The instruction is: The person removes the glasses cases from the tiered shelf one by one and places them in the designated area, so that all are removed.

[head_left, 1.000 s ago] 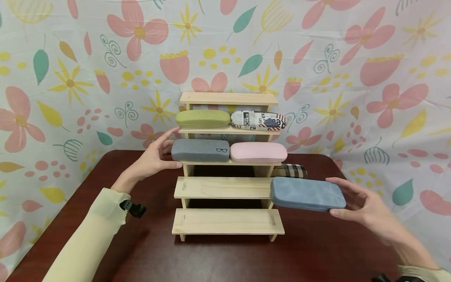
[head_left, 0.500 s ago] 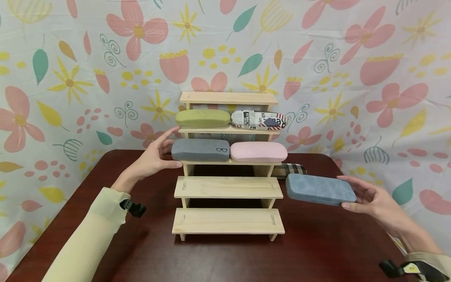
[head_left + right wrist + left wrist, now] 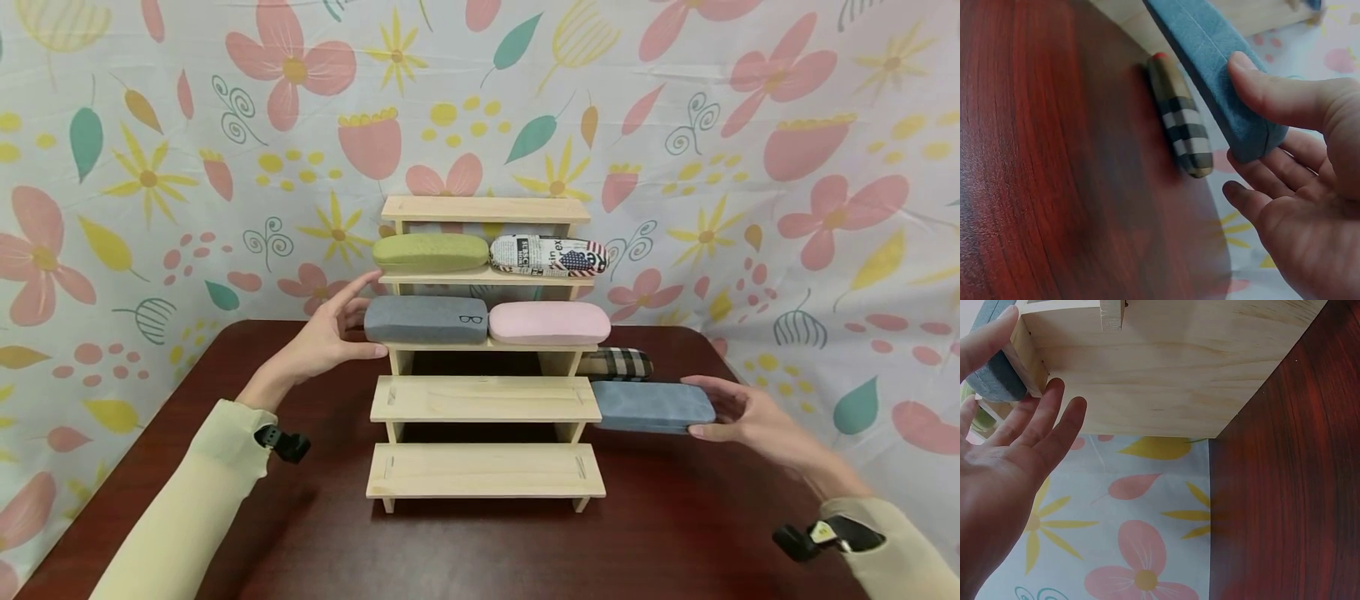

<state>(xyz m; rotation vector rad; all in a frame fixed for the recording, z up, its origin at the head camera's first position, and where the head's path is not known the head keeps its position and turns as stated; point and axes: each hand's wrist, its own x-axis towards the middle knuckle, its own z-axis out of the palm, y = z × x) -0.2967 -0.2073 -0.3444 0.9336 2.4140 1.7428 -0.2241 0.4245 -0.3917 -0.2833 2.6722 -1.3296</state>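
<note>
The blue case hangs toward four o'clock of the wooden stand, the right grip pinching its outer end, likely for clearance; at nine o'clock the left grip, spread and empty, touches the stand, seemingly bracing it.

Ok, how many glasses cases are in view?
6: green case, newsprint-patterned case on the second shelf down; gray case, pink case on the third; blue case in the right hand; plaid case on the table. More may be hidden behind the rack.
</note>
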